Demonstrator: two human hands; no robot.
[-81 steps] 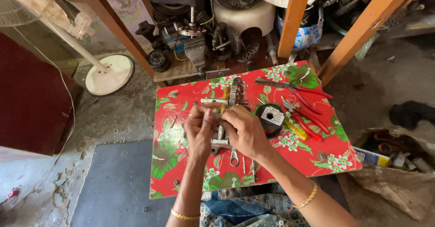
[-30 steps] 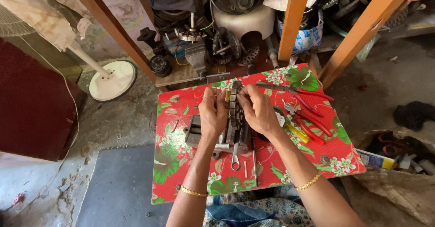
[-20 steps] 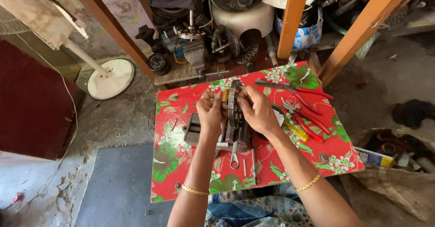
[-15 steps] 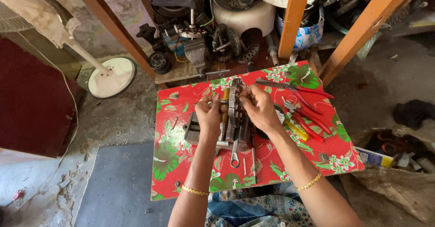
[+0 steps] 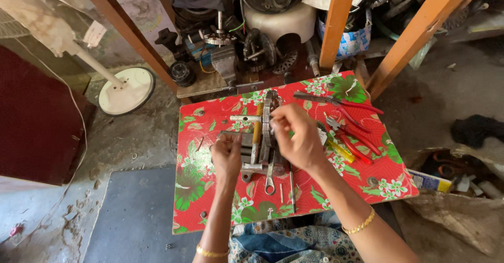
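Note:
A grey metal motor part (image 5: 268, 117) stands on edge in the middle of a small table with a red flowered cloth (image 5: 210, 210). My right hand (image 5: 296, 137) is closed on its right side, fingers pinched near the top rim. Lower left, my left hand (image 5: 227, 155) is closed beside a metal block (image 5: 245, 146); whether it grips anything is unclear. A yellow-handled tool (image 5: 257, 126) and a short metal tube (image 5: 244, 118) lie against the part. A spanner (image 5: 270, 176) lies in front.
Red-handled pliers (image 5: 341, 102) and more red-handled tools (image 5: 354, 137) lie on the table's right. Behind stands a shelf of motor parts (image 5: 231, 37) between orange wooden posts (image 5: 336, 21). A white fan base (image 5: 126, 90) stands at left, and clutter (image 5: 462, 173) lies at right.
My left hand has come down from the top of the metal part to its lower left side. My right hand has stayed on the part's right side.

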